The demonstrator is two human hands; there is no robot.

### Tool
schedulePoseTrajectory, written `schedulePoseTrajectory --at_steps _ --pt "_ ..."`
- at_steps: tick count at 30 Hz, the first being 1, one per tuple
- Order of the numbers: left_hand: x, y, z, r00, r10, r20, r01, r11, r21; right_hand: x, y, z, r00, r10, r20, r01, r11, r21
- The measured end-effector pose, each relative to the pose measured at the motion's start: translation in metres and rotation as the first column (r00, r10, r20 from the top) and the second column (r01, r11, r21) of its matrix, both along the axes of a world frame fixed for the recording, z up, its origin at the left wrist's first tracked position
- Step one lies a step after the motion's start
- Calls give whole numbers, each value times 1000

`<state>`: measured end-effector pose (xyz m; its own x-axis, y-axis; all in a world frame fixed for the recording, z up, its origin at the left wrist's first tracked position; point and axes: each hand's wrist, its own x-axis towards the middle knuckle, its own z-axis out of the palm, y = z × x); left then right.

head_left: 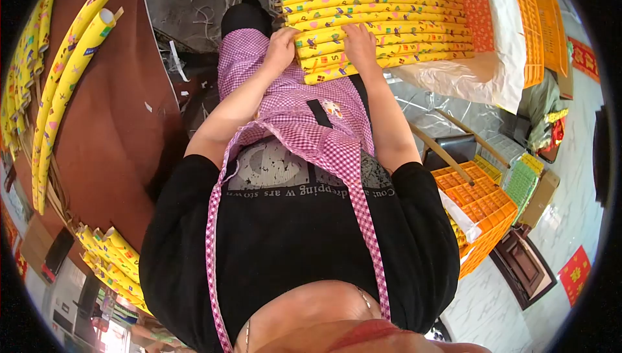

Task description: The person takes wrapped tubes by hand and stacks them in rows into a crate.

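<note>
Yellow patterned paper tubes [402, 32] lie side by side in a stacked layer in front of me. My left hand [281, 50] is at their left ends, its fingers stretched forward against the tube ends. My right hand [360, 47] rests on top of the nearer tubes, with fingers extended over them and the palm down. The nearest tubes lie above my lap, over the pink checked apron [285, 103]. White paper liner [463, 77] and a red patterned sheet [476, 9] show at the right ends of the tubes.
An orange plastic crate [528, 29] borders the pile at right. Another orange crate [479, 200] stands by my right elbow. On my left, a brown surface [116, 113] carries two long yellow tubes [71, 74] and further bundles [113, 259]. Strips and scraps litter the grey floor [178, 6].
</note>
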<state>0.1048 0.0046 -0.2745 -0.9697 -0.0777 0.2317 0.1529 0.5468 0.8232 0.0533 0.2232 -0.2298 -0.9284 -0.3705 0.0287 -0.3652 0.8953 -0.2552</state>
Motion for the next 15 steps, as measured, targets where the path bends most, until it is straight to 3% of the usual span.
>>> schedulePoseTrajectory --at_steps 1,3,4,11,15 --pt "-1 -4 -2 1000 7 1 -7 1000 -6 0 0 0 1000 7 1 -7 1000 -6" --pt "0 -9 -7 947 173 270 -229 954 194 0 0 -1 1000 -1 -7 1 1000 10" --pt "-1 -11 -9 914 168 369 -270 931 247 0 0 -2 1000 6 -18 -6 1000 -2" --pt "3 -7 -20 897 -11 442 -192 891 412 3 -2 -1 1000 -20 14 20 1000 -7" --pt "0 -13 -24 862 106 495 -309 885 348 2 -3 -1 998 -24 53 24 1000 -3"
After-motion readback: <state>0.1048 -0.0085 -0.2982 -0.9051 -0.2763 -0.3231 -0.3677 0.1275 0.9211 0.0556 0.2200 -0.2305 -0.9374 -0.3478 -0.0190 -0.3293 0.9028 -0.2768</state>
